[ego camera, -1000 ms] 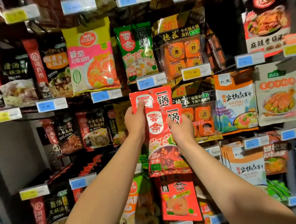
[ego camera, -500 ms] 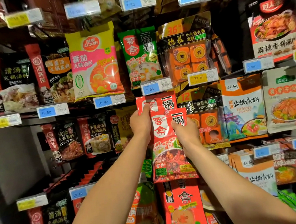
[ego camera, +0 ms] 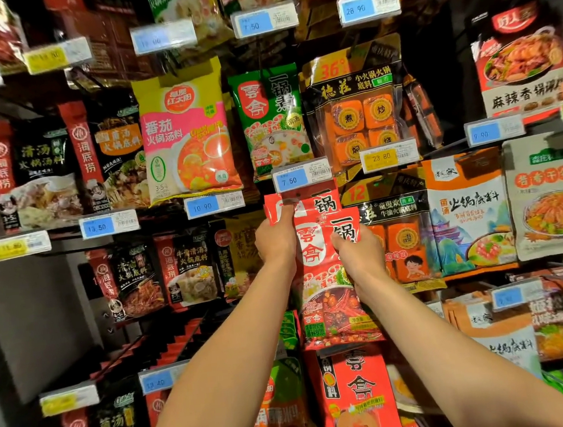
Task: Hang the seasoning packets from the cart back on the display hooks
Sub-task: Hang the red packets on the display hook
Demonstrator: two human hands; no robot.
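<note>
Red hotpot seasoning packet (ego camera: 327, 277) is up at the display, front of the middle row, top edge just under the 7.50 price tag (ego camera: 300, 176). Behind it, a second red packet (ego camera: 310, 201) of the same brand, already on the peg by the look of it. Left hand (ego camera: 276, 243) reaches to the top-left corner, fingers on that rear packet's header, prob steadying it or feeling for the hook; which packet it actually pinches, can't tell. Right hand (ego camera: 359, 252) grips the front packet's right edge, thumb on the face, holding it upright so the hang hole lines up w/ the peg. Hook itself hidden behind tag. Not yet hung, I'd say. Neighbours: green same-brand packet (ego camera: 271, 121) above, orange cube-base bag (ego camera: 396, 236) just right. Cart not in view.
</note>
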